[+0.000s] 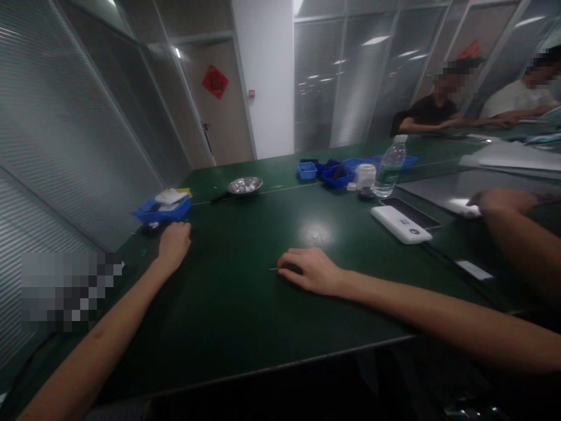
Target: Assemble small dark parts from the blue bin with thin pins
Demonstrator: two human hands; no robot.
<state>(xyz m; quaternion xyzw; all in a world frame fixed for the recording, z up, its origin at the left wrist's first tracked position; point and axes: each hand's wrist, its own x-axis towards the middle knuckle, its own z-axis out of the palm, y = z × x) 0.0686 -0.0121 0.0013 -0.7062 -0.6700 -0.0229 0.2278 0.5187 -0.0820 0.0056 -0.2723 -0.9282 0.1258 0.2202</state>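
On the left side of the dark green table, my left hand rests with its fingers curled, just in front of a blue tray with white packets in it. Whether those fingers hold anything is hidden. My right hand lies near the middle of the table, thumb and fingers closed in a pinch. A thin, pale, stick-like tip pokes out to the left from between them; the rest of it is covered by the hand.
A shiny metal bowl holds small white bits. Farther back stand blue bins, a white jar and a water bottle. A white power bank lies beside a dark phone. Another person's arm reaches in from the right.
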